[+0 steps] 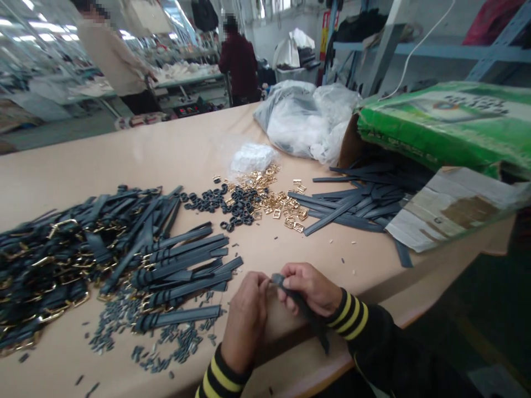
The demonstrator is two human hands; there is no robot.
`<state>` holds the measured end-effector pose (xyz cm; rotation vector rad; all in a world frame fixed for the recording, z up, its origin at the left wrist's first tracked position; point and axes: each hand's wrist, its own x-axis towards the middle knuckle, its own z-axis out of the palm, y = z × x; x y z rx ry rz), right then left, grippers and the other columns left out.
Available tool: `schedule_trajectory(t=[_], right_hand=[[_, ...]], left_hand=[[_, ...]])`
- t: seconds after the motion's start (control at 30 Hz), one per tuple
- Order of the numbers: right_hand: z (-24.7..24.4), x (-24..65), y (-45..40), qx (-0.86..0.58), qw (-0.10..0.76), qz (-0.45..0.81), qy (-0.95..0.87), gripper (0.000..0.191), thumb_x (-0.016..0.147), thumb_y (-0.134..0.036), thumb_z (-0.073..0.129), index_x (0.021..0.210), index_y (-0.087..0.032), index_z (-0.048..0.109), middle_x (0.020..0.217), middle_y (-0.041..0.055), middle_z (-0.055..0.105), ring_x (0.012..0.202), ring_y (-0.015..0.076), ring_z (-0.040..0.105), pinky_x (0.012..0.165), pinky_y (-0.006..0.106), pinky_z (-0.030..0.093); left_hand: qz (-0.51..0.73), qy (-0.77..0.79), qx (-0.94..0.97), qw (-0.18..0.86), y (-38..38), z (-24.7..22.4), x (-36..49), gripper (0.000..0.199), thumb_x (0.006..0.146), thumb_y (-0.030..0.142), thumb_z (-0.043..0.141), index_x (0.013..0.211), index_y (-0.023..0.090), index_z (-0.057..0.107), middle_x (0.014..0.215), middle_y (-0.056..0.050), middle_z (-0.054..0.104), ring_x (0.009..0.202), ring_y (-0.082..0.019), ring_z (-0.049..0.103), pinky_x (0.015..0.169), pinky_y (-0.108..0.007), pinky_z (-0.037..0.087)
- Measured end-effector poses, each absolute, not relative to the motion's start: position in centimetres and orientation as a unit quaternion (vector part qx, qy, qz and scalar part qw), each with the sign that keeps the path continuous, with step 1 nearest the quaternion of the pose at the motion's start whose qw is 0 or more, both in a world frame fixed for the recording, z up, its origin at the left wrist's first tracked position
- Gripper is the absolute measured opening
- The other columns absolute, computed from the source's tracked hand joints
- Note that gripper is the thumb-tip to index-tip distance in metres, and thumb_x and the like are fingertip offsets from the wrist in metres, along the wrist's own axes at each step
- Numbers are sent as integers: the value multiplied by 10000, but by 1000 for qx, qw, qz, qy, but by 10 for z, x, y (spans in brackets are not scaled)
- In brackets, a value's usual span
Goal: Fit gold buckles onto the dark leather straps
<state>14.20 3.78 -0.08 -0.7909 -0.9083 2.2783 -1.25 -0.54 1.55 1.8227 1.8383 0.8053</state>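
1. Head view: on a wide tan-covered table point(99, 166) lies a scattered heap of small gold metal buckles point(276, 213), the landmark for all places below.
2. Writing: beyond the heap to the right, a green printed cardboard box point(440, 124) bears dark characters, too blurred to read. Far behind the heap, a red and yellow upright sign point(326, 34) is likewise illegible.
3. In front of the heap, at the table's near edge, is a dark blue-grey flat strap point(306, 316), its free end hanging down toward the wearer.
4. The right hand point(311, 284) pinches this strap near its upper end, thumb against fingers, hiding part of it.
5. The left hand point(249, 304) has its fingertips gathered at that same end; whether they grip it, I cannot tell.
6. Left of the heap, touching it, sit small dark ring-shaped loops point(243, 205); farther left spreads a big tangled pile of dark buckled straps point(53, 265).
7. Front-left of the heap are a row of dark straps with loops point(182, 318) and tiny grey oblong pieces point(170, 345).
8. Right of the heap, loose dark flat straps point(352, 207) are partly covered by a torn whitish cardboard flap point(431, 213).
9. Behind the heap: a crumpled clear plastic bag point(253, 158), a larger translucent bag point(302, 124) and, well apart, 2 people point(110, 58).
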Motion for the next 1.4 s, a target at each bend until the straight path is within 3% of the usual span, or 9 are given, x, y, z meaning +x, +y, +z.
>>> schedule_trajectory(t=[0.1, 0.17, 0.33, 0.53, 0.6, 0.73, 0.87, 1.1, 1.4], right_hand=[[-1, 147, 47, -277, 290, 879, -259, 219, 698, -273, 606, 786, -156, 444, 566, -49, 534, 313, -7, 296, 280, 95, 195], [0, 150, 50, -267, 264, 890, -259, 207, 740, -291, 595, 817, -157, 458, 547, -67, 488, 311, -15, 233, 282, 95, 146], [1, 152, 51, -242, 230, 900, -280, 236, 780, -344, 587, 863, -141, 503, 526, -80, 428, 313, -13, 208, 282, 108, 137], [-2, 147, 48, -260, 256, 877, -313, 241, 768, -347, 585, 816, -152, 453, 548, -67, 488, 323, 3, 291, 300, 114, 235], [0, 144, 46, -294, 293, 832, -368, 214, 787, -335, 544, 804, -156, 429, 608, -24, 569, 355, 30, 390, 335, 144, 315], [9, 140, 43, -358, 348, 706, -503, 101, 839, -255, 453, 830, -156, 432, 652, -2, 598, 417, 49, 425, 409, 170, 333], [14, 140, 38, -407, 351, 606, -586, 72, 849, -211, 440, 800, -157, 437, 587, -19, 561, 506, 74, 477, 529, 195, 366], [20, 147, 35, -401, 268, 569, -666, 64, 825, -169, 438, 762, -164, 448, 560, -26, 570, 503, 80, 472, 540, 194, 353], [24, 166, 38, -377, 157, 549, -729, 64, 790, -153, 452, 727, -158, 462, 510, -45, 508, 459, 68, 432, 491, 175, 318]], left_hand=[[258, 646, 718, 2, 29, 24, -36, 221, 799, 138, 368, 904, 151, 562, 1007, -150, 540, 965, -263, 501, 838, -401, 404], [215, 676, 703, -52, 60, 31, -54, 272, 791, 146, 380, 1001, 153, 554, 1042, -149, 527, 976, -269, 495, 846, -402, 397], [115, 744, 659, 7, 121, 29, -83, 137, 750, 231, 455, 676, 178, 557, 681, -80, 547, 660, -239, 550, 631, -349, 425], [135, 714, 685, 54, 120, 25, -75, 39, 698, 207, 529, 684, 186, 499, 719, -63, 564, 705, -224, 561, 652, -329, 424], [197, 699, 671, 148, 103, 32, -64, 99, 730, 269, 536, 708, 180, 498, 696, -45, 583, 665, -191, 565, 626, -302, 436], [390, 601, 482, 505, 56, 40, -34, 227, 707, 354, 622, 704, 143, 539, 678, -45, 638, 608, -130, 577, 599, -245, 461], [485, 556, 295, 607, 20, 30, -12, 250, 636, 327, 708, 687, 127, 568, 603, -7, 622, 545, -80, 556, 545, -178, 450], [529, 569, 283, 562, 2, 21, -6, 240, 638, 317, 705, 681, 146, 543, 582, 25, 610, 531, -69, 553, 565, -174, 452], [383, 612, 575, 384, -11, 27, 0, 96, 764, 256, 573, 694, 190, 562, 564, 27, 569, 542, -112, 543, 573, -223, 419]])
